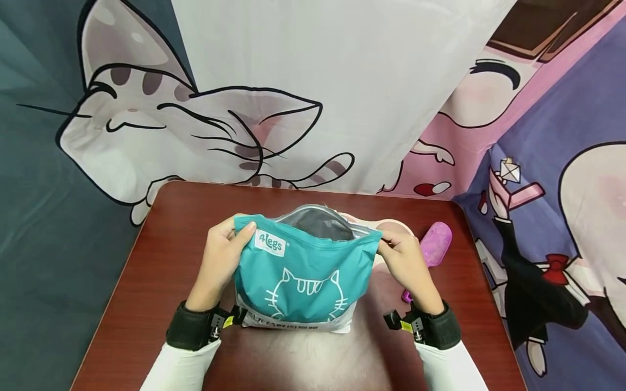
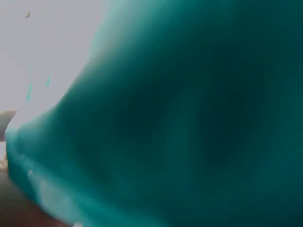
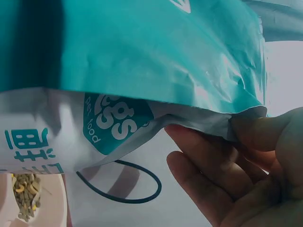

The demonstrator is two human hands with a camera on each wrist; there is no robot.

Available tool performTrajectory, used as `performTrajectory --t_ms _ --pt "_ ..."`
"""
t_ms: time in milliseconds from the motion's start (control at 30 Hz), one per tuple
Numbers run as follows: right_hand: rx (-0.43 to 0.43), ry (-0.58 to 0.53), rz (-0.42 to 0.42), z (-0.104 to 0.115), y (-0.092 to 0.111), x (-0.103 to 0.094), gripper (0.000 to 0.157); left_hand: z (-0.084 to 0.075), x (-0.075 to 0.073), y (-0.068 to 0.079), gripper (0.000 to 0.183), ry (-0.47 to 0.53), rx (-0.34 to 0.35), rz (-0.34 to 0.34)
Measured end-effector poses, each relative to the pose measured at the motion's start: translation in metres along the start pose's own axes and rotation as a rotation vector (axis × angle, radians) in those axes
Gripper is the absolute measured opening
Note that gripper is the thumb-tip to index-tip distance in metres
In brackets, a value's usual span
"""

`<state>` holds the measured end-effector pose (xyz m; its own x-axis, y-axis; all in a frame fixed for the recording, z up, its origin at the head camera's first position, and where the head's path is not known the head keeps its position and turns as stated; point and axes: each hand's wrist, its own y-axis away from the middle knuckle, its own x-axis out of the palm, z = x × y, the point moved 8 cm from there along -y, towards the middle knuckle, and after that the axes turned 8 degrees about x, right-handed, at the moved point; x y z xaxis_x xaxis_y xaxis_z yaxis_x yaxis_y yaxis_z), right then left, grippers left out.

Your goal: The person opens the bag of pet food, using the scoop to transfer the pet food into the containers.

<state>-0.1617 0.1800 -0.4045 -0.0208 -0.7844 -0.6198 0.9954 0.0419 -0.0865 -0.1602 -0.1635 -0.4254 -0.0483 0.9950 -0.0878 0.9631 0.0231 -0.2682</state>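
Observation:
A teal and white pet food bag (image 1: 305, 277) with a cat-face drawing stands on the table, its top gaping and the grey lining showing. At its upper left corner my left hand (image 1: 220, 260) pinches the edge, thumb in front. My right hand (image 1: 406, 266) pinches the upper right corner between thumb and fingers. The right wrist view shows this right hand (image 3: 236, 165) gripping the bag's corner from the side. Blurred teal bag surface (image 2: 165, 118) fills most of the left wrist view, and the left hand's grip is not clear there. The bag's contents are hidden.
Behind the bag's right side sits a pale pink dish (image 1: 402, 228), partly covered; brown and yellow kibble (image 3: 27, 196) lies in it. A shiny purple object (image 1: 436, 243) with a rounded end lies beyond my right wrist. A cat-print cloth (image 1: 342, 65) hangs behind the brown table (image 1: 132, 304).

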Motion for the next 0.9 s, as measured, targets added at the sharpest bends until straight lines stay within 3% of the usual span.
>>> performTrajectory --t_ms 167,300,567,900 --pt "-0.038 0.04 -0.031 -0.001 -0.006 -0.001 0.016 -0.001 0.005 -0.01 0.025 -0.008 0.03 0.026" --pt "-0.088 0.028 0.007 0.003 -0.009 0.002 0.015 -0.001 0.004 -0.014 0.025 0.022 0.021 -0.022" --pt "-0.229 -0.19 0.185 0.02 -0.007 0.005 0.041 -0.002 0.006 -0.013 0.026 0.095 0.026 -0.009" --pt "-0.155 -0.203 0.025 0.024 -0.011 0.004 0.015 -0.002 0.003 -0.011 0.028 0.12 0.05 -0.014"
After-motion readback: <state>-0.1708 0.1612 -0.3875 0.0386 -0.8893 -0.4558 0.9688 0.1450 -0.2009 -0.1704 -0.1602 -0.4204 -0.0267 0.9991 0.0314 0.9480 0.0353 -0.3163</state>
